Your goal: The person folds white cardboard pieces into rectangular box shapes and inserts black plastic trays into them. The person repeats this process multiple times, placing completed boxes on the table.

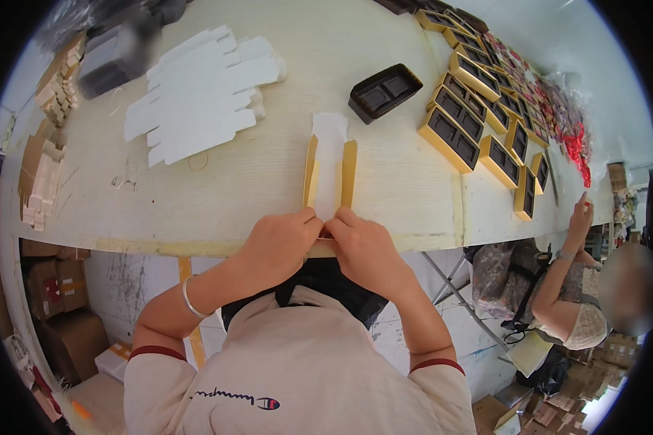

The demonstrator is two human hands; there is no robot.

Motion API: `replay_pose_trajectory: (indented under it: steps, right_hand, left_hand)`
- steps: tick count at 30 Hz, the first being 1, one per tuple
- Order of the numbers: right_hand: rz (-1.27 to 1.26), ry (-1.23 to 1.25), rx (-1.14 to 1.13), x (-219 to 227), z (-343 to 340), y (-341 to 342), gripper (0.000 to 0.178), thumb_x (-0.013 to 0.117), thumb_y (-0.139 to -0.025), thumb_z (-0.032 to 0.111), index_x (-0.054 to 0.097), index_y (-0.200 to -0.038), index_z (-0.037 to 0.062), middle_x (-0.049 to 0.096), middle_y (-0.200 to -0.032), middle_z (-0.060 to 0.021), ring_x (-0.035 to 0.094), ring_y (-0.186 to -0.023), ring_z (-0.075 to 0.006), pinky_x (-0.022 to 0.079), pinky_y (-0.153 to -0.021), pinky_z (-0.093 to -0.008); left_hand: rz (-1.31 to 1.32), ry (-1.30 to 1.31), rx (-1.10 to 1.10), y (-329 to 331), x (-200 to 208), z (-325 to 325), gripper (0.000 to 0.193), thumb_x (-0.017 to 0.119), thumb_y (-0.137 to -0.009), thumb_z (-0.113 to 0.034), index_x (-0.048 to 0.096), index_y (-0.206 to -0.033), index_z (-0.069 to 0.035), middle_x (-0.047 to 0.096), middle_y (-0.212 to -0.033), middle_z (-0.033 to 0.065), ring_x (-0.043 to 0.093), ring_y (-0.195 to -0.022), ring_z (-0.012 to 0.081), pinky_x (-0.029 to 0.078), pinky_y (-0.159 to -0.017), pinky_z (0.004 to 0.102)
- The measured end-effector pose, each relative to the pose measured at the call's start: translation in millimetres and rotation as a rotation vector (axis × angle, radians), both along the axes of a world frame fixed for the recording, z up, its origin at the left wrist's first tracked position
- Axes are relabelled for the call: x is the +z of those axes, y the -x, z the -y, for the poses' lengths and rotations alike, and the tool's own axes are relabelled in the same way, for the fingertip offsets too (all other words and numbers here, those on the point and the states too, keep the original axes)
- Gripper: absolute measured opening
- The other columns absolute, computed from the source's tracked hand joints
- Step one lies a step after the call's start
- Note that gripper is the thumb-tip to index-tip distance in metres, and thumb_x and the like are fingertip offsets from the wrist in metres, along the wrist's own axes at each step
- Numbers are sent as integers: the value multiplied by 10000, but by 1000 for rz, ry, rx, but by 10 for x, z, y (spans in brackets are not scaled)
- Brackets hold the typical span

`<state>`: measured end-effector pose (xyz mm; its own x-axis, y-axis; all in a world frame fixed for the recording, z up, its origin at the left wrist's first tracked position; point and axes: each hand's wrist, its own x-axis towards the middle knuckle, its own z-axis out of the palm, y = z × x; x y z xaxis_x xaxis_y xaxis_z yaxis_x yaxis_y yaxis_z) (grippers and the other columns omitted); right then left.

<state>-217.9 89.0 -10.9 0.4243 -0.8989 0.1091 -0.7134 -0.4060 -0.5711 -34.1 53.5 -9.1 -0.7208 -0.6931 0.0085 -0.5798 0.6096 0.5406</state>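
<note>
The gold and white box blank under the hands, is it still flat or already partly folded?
Partly folded: the box blank has both gold side flaps standing up from its white middle panel.

Upper left of the frame: a stack of flat white die-cut sheets (199, 90) on the pale table (159, 196). Top centre: a dark brown moulded tray (384, 90). Upper right: rows of gold-edged boxes with dark inserts (479, 109); lower left: brown cartons (58, 312).
</note>
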Motion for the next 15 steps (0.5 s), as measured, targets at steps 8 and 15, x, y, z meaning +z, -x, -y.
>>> replay_pose_trajectory:
  steps: [8, 15]
  right_hand:
    - [-21, -43, 27, -4, -47, 4, 217, 627, -750, 6, 600, -965, 26, 553, -1028, -153, 584, -759, -333, 472, -641, -428]
    - [-246, 338, -3, 9, 45, 331, 286, 675, -752, 83, 640, -1032, 38, 597, -970, -111, 548, -808, -242, 431, -661, -350]
  left_hand:
    - [115, -2, -167, -17, 197, 120, 105, 616, -736, 15, 594, -837, -4, 592, -844, 125, 623, -757, 338, 508, -618, 385]
    - [103, 310, -347, -217, 349, 423, 242, 690, -745, -55, 619, -976, -49, 590, -882, 65, 565, -958, 226, 469, -786, 370]
